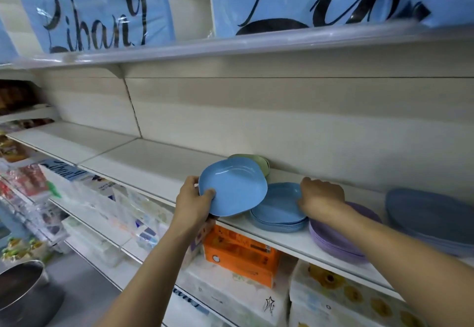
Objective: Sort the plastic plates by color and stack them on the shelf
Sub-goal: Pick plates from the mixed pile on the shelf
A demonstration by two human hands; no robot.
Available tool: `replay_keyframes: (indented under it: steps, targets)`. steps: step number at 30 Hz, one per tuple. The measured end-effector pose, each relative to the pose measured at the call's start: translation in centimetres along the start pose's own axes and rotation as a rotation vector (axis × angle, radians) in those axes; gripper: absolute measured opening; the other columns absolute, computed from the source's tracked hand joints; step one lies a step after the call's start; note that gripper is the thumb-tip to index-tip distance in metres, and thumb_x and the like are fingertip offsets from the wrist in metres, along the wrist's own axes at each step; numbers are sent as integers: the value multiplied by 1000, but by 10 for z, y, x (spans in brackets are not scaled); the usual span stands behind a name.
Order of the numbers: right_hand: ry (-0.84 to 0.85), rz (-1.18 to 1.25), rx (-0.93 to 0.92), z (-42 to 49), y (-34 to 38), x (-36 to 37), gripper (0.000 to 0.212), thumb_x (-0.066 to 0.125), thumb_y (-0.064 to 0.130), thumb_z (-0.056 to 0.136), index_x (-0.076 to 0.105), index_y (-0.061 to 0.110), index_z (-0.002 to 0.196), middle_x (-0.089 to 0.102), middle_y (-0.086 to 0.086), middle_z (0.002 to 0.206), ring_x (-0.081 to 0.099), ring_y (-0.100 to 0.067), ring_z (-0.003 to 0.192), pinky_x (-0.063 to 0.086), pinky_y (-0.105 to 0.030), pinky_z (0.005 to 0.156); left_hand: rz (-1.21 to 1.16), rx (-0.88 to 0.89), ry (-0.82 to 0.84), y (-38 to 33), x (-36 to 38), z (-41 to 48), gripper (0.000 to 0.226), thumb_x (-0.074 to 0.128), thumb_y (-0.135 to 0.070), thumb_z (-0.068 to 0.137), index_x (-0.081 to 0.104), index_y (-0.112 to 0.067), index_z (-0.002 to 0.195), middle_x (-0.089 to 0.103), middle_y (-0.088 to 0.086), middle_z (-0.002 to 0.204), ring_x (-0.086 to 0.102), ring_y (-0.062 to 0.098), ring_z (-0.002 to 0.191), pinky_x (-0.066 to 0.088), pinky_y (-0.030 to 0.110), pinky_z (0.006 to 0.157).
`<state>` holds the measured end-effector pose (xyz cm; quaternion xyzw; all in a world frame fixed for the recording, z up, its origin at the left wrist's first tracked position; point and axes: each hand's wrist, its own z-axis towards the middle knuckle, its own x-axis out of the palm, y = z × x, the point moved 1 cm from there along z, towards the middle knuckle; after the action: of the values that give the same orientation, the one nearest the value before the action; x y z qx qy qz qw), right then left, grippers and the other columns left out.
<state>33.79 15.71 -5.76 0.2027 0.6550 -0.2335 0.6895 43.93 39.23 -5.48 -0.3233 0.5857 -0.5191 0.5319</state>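
My left hand [193,202] grips a single light blue plate [234,188] by its near left rim, thumb on top, holding it tilted above the white shelf [269,239]. Just to its right sits a stack of light blue plates [278,211]. My right hand [322,197] rests with curled fingers on the right rim of that stack. Behind the held plate lies a small stack of green plates [259,161]. A purple stack [333,237] sits partly under my right forearm, and a grey-blue stack [431,219] stands at the far right.
The shelf runs bare to the left of the plates. An upper shelf [230,47] holds blue bags with black script. Below are an orange box [241,252], white tissue packs [230,290] and a metal pot [23,290] at lower left.
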Motion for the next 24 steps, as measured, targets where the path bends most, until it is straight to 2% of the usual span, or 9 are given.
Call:
replay_keyframes:
  steps: [4,7,11,13,15,20,22,24]
  targets:
    - [-148,62,-61,-8,-10,-5,35,40,45,96,46,18,118,60,-3,116,59,-25,101,41,-31,70,-6,14,47,-2,7,6,23,53,-13,95,45,-18,116,57,5,102,64,27,80,50,25,42]
    - [-216,201,-105,-15,-24,-9,40,39,49,96,46,22,125,51,1,126,55,-22,108,46,-34,81,-2,20,77,-6,19,9,25,53,-14,95,46,-16,118,58,5,103,65,27,81,53,28,45]
    - [-302,293,-117,-28,-41,-21,44,41,46,97,43,24,134,43,3,136,46,-20,121,40,-33,93,76,55,129,-12,42,10,24,52,-14,95,45,-16,117,58,2,93,65,19,60,53,24,43]
    - [-329,323,-108,-34,-48,-28,45,41,46,97,42,23,136,42,2,138,44,-20,123,38,-34,96,59,52,184,-11,54,10,25,52,-13,95,42,-17,118,58,4,93,67,24,61,57,32,47]
    - [-343,341,-101,-39,-52,-34,45,41,45,97,42,23,135,42,3,138,44,-20,123,38,-34,96,92,44,214,-9,65,13,26,53,-15,96,41,-18,119,59,5,95,69,27,69,60,40,56]
    - [-363,324,-89,-45,-57,-46,43,39,46,97,42,25,135,42,6,139,44,-19,123,35,-31,93,303,109,282,1,77,20,30,54,-29,93,43,-15,117,71,10,81,70,30,67,60,45,66]
    - [-384,316,-88,-47,-56,-51,43,40,46,97,43,25,134,44,6,139,45,-18,122,35,-32,93,513,204,274,0,78,20,36,54,-39,92,45,-15,118,69,8,89,68,28,77,57,44,71]
    - [-390,300,-87,-50,-55,-56,44,39,47,97,43,25,135,45,7,139,46,-18,120,35,-32,92,763,317,212,-4,78,19,43,50,-47,93,45,-15,123,63,7,107,65,28,90,54,38,74]
